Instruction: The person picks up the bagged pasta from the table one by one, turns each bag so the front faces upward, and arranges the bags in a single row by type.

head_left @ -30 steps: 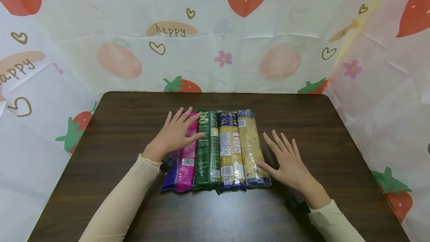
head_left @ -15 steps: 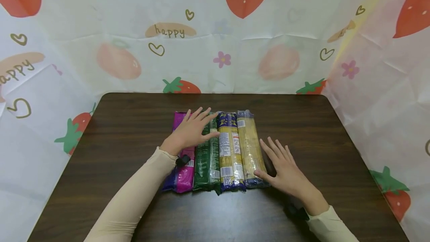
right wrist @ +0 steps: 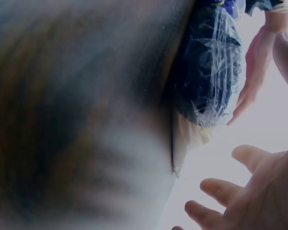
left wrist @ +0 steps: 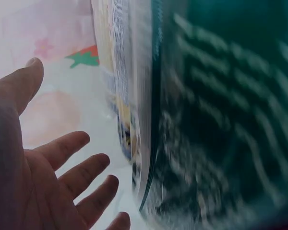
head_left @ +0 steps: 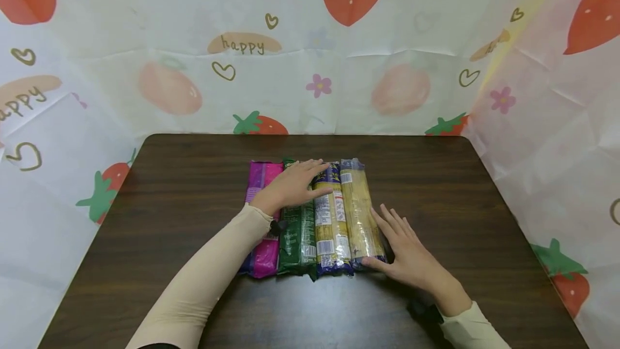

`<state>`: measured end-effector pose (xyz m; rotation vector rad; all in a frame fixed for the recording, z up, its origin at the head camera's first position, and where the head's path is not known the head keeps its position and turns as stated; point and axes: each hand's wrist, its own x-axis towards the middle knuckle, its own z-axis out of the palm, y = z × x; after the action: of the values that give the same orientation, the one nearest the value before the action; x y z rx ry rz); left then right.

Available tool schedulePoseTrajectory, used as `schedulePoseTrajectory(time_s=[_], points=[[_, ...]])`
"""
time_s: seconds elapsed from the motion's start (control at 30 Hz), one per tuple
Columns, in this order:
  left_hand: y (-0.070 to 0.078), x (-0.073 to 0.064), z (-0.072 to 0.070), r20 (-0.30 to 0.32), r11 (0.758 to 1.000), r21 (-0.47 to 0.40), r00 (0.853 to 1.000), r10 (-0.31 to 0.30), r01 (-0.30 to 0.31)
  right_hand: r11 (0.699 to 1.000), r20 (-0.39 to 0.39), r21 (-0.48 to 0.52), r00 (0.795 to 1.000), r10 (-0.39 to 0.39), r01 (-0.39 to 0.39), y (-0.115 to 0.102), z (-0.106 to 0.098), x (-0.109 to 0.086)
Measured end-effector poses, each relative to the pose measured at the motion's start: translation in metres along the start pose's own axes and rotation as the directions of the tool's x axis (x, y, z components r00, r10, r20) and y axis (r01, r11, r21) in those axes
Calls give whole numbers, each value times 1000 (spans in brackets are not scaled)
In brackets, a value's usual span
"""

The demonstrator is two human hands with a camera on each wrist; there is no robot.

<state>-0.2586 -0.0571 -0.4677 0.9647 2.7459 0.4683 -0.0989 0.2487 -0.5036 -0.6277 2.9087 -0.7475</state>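
Note:
Four long bags of noodles lie side by side: a pink and purple bag (head_left: 266, 260), a green spaghetti bag (head_left: 297, 236), a yellow bag with blue ends (head_left: 329, 225) and a clear spaghetti bag (head_left: 358, 203) at the right. My left hand (head_left: 293, 185) hovers with straight fingers over the green and yellow bags, hiding parts of both. A gap shows between its palm and the green bag in the left wrist view. Beside the clear bag is my right hand (head_left: 407, 255), fingers extended along its right side and thumb overlapping its near end. Neither hand grips anything.
The dark wooden table (head_left: 194, 187) has rounded far corners. A white cloth (head_left: 339, 106) printed with strawberries, hearts and flowers stands behind it and along both sides. Dark wrist cameras sit below each hand.
My left hand has moved right from the pink bag to above the green and yellow bags. My right hand has shifted slightly left and nearer me, closer to the clear bag.

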Motion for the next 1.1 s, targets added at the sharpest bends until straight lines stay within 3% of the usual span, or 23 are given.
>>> schedulePoseTrajectory(time_s=[0.47, 0.7, 1.1], points=[[16, 34, 9, 36, 998, -68, 999, 8, -6, 999, 18, 33, 1000, 11, -11, 1, 2, -3], [21, 46, 13, 62, 998, -38, 997, -38, 40, 999, 24, 51, 1000, 14, -16, 0, 4, -2], [23, 61, 16, 59, 999, -32, 998, -6, 8, 1000, 38, 5, 999, -11, 11, -1, 3, 1]])
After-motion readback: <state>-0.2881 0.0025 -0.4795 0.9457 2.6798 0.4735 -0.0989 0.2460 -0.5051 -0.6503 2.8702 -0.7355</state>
